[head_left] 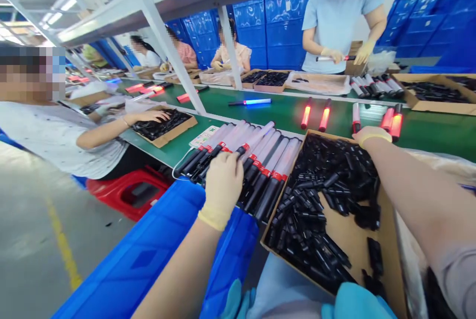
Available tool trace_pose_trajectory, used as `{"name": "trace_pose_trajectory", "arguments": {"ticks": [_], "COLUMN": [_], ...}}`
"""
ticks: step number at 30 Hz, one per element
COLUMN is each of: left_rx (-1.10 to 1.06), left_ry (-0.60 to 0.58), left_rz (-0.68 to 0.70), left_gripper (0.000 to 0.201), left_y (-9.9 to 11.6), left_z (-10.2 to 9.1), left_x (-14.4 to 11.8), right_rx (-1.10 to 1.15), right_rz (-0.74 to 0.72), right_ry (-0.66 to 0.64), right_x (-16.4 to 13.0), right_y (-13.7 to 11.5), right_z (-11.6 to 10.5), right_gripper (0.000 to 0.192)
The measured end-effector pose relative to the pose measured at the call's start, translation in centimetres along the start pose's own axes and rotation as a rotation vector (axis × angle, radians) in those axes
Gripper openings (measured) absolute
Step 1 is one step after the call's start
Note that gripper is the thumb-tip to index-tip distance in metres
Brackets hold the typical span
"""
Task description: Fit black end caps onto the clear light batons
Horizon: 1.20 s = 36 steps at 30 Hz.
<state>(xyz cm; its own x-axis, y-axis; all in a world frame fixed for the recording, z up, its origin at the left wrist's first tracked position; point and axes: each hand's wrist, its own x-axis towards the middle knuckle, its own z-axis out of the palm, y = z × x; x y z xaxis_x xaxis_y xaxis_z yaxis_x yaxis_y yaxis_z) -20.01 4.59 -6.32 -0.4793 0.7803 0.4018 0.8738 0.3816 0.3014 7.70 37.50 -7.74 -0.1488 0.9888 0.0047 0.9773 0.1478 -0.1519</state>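
My left hand, in a thin pale yellow glove, is closed around the black handle end of a light baton with a red ring and a frosted tube. This baton lies tilted over a row of similar light batons. Reaching across the green belt, my right hand, gloved alike, has its fingers at the dark lower end of an unlit baton; the fingertips are partly hidden. Two red-lit batons lie just right of it. Between my arms stands a cardboard tray of black plastic parts.
Several lit batons lie on the green conveyor belt. Blue bins stand below left. A co-worker opposite holds a baton; another person at left reaches into a parts tray. White shelf posts rise ahead.
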Motion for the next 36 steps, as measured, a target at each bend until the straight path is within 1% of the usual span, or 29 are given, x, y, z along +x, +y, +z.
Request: {"name": "trace_pose_trajectory", "arguments": {"ticks": [1, 2, 3, 4, 5, 7, 8, 9, 10, 11, 12, 13, 14, 15, 16, 18, 20, 21, 23, 26, 27, 29, 31, 33, 35, 36], "left_rx": [0.187, 0.328, 0.42, 0.465, 0.476, 0.455, 0.437, 0.38, 0.259, 0.071, -0.175, -0.437, -0.67, -0.857, -0.985, -1.12, -1.248, -1.323, -1.45, -1.549, -1.572, -1.619, -1.662, -1.706, -1.753, -1.78], "left_ry": [-0.013, -0.045, -0.084, -0.128, -0.162, -0.191, -0.189, -0.183, -0.189, -0.227, -0.306, -0.409, -0.53, -0.65, -0.76, -0.931, -1.06, -1.107, -1.195, -1.325, -1.355, -1.378, -1.386, -1.386, -1.342, -1.307], "left_rz": [-0.025, -0.045, -0.05, -0.035, -0.008, 0.041, 0.054, 0.048, 0.021, -0.053, -0.128, -0.186, -0.22, -0.229, -0.217, -0.183, -0.169, -0.19, -0.295, -0.468, -0.505, -0.563, -0.627, -0.697, -0.753, -0.765], "left_gripper": [0.038, 0.038, 0.038, 0.035, 0.031, 0.023, 0.022, 0.02, 0.018, 0.016, 0.017, 0.02, 0.023, 0.027, 0.029, 0.029, 0.026, 0.024, 0.025, 0.031, 0.03, 0.029, 0.027, 0.024, 0.019, 0.017], "left_y": [-0.6, -1.0, -1.3, -1.4, -1.5, -1.6, -1.6, -1.4, -1.2, -0.6, 0.2, 1.3, 2.6, 4.2, 5.9, 9.4, 12.6, 14.0, 16.2, 18.8, 19.5, 20.9, 22.1, 23.2, 24.1, 24.6], "left_z": [0.1, 0.3, 0.4, 0.6, 0.6, 0.4, 0.3, 0.0, -0.2, -0.4, -0.6, -0.7, -0.8, -0.8, -0.8, -0.5, 0.1, 0.5, 1.1, 1.7, 1.7, 1.6, 1.3, 1.1, 1.1, 1.2], "left_x": [1.0, 1.9, 2.6, 3.2, 3.7, 4.4, 4.7, 4.9, 5.0, 4.8, 4.4, 3.7, 2.7, 1.6, 0.4, -2.1, -4.5, -5.5, -7.2, -9.2, -9.7, -10.6, -11.5, -12.4, -13.3, -13.7], "right_rx": [-0.013, -0.022, -0.025, -0.022, -0.018, -0.011, -0.011, -0.018, -0.037, -0.064, -0.09, -0.108, -0.116, -0.114, -0.105, -0.098, -0.11, -0.114, -0.112, -0.086, -0.071, -0.03, 0.021, 0.078, 0.172, 0.313], "right_rz": [0.029, 0.049, 0.054, 0.042, 0.029, 0.033, 0.07, 0.139, 0.235, 0.34, 0.432, 0.495, 0.52, 0.51, 0.48, 0.419, 0.374, 0.347, 0.289, 0.219, 0.202, 0.183, 0.184, 0.204, 0.145, -0.008], "right_ry": [-0.022, -0.039, -0.044, -0.037, -0.02, 0.047, 0.102, 0.162, 0.201, 0.203, 0.166, 0.096, 0.006, -0.085, -0.156, -0.254, -0.329, -0.355, -0.375, -0.327, -0.293, -0.201, -0.07, 0.092, 0.274, 0.405], "right_x": [-0.3, -0.9, -1.7, -2.9, -4.4, -8.7, -11.3, -14.0, -16.8, -19.4, -21.8, -23.7, -25.2, -26.3, -26.9, -27.2, -26.9, -26.6, -26.2, -25.6, -25.5, -25.8, -27.0, -29.5, -33.0, -34.7], "right_y": [0.3, 0.8, 1.8, 3.2, 5.0, 10.0, 13.0, 16.0, 19.1, 21.9, 24.5, 26.6, 28.3, 29.6, 30.4, 31.2, 31.2, 31.2, 31.4, 32.3, 32.6, 33.0, 32.3, 30.0, 25.9, 23.4], "right_z": [-0.8, -1.8, -3.1, -4.6, -6.2, -9.4, -10.7, -11.7, -12.4, -12.7, -12.6, -12.2, -11.4, -10.4, -9.3, -6.9, -4.9, -4.1, -3.1, -2.8, -3.0, -3.7, -4.8, -5.7, -6.2, -6.2], "right_gripper": [0.036, 0.037, 0.038, 0.04, 0.043, 0.049, 0.05, 0.049, 0.049, 0.048, 0.047, 0.043, 0.038, 0.032, 0.027, 0.02, 0.025, 0.027, 0.03, 0.028, 0.026, 0.019, 0.017, 0.022, 0.031, 0.028]}}
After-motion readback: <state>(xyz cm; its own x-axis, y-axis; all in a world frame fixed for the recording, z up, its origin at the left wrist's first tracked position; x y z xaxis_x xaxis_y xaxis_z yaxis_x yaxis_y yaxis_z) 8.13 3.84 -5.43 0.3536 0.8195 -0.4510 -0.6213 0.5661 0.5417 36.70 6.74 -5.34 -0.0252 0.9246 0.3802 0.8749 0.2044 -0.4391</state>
